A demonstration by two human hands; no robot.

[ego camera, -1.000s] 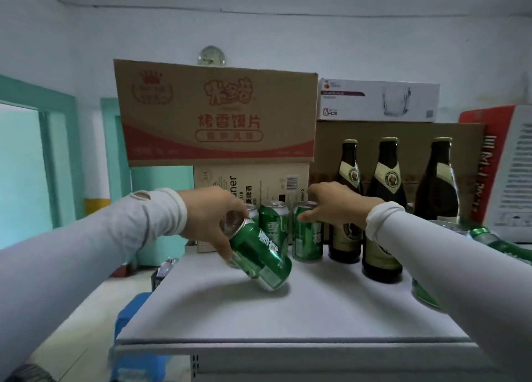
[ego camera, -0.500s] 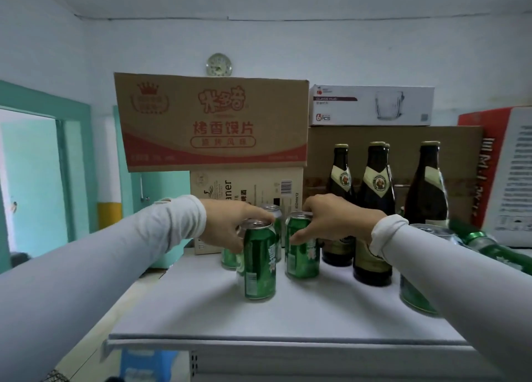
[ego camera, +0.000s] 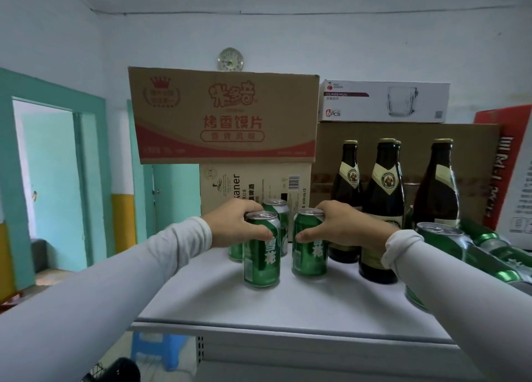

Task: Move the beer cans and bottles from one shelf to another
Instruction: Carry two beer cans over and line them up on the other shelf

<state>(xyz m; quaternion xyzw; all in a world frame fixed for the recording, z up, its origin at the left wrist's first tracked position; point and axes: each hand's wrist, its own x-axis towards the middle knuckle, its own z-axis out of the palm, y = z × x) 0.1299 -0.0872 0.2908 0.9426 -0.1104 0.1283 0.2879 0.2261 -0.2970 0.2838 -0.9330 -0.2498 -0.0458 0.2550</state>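
Left hand: the left hand (ego camera: 236,226) grips the front can (ego camera: 261,249) near its top, fingers curled round it.
Front can: upright on the shelf (ego camera: 288,304), toward the middle; a second ago it was tilted in the same hand, half a second ago already upright.
Right hand: the right hand (ego camera: 342,227) clasps the second can (ego camera: 309,242) at its upper part, thumb across the front, as in both earlier frames.
Second can: upright, just beside the front can, apart from it.
Rear cans: two more cans (ego camera: 276,208) stand behind the left hand, partly hidden.
Bottles: three dark bottles (ego camera: 383,197) stand toward the shelf's right rear, unmoved.
Right edge: one can (ego camera: 437,237) shows behind the right sleeve.
Background: cardboard boxes (ego camera: 224,116) line the rear edge.
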